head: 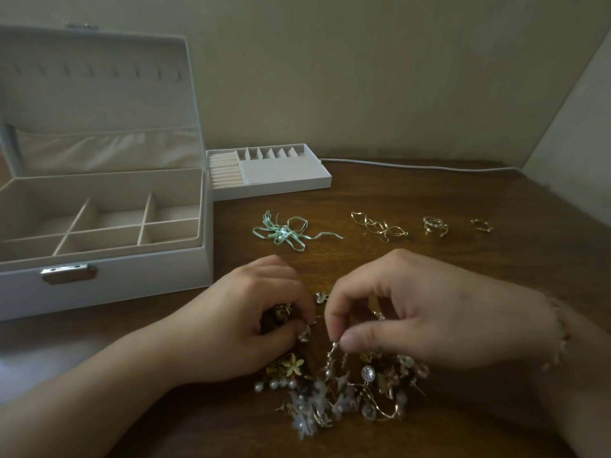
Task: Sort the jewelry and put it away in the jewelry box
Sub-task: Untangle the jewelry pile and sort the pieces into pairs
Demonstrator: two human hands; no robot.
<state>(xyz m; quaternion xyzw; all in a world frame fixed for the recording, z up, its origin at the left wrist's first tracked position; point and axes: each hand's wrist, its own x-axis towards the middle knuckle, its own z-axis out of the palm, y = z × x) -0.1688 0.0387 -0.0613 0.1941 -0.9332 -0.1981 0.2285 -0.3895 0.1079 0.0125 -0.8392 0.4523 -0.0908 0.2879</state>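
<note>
The right hand pinches a thin gold earring hook between thumb and forefinger. The left hand curls round a dark beaded piece. Below lies a tangled pile (pearls, crystals, wire). The white jewelry box stands open at left.

Dim, yellowish light with soft shadows, a grainy picture, wide-angle bending at the edges and blurred near foreground.

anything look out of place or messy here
Yes: the removable tray sits on the table beside the open jewelry box, not in it, and a tangled jewelry pile lies under both hands.
</note>
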